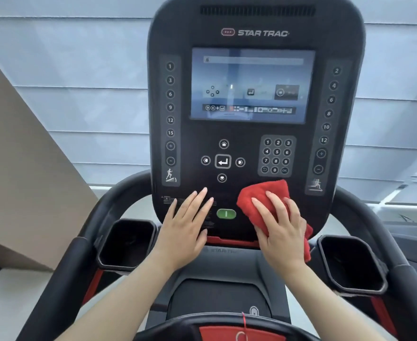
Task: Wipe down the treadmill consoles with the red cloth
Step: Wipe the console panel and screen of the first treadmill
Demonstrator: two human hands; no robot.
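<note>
A black Star Trac treadmill console [256, 153] fills the middle of the head view, with a lit screen [251, 86] above a keypad and arrow buttons. My right hand [280, 225] lies flat with straight fingers on the red cloth [259, 195], pressing it against the console's lower right, just below the number keypad. My left hand [186, 225] rests flat, fingers straight and spread, on the console's lower left over the warning text. The green start button [226, 213] shows between the two hands.
Black cup holders sit at the left [126, 242] and right [352, 264] of the console. Curved black handrails [84, 239] run down both sides. A beige slanted panel [23, 180] stands at the left. A red safety key area [229, 334] lies at the bottom edge.
</note>
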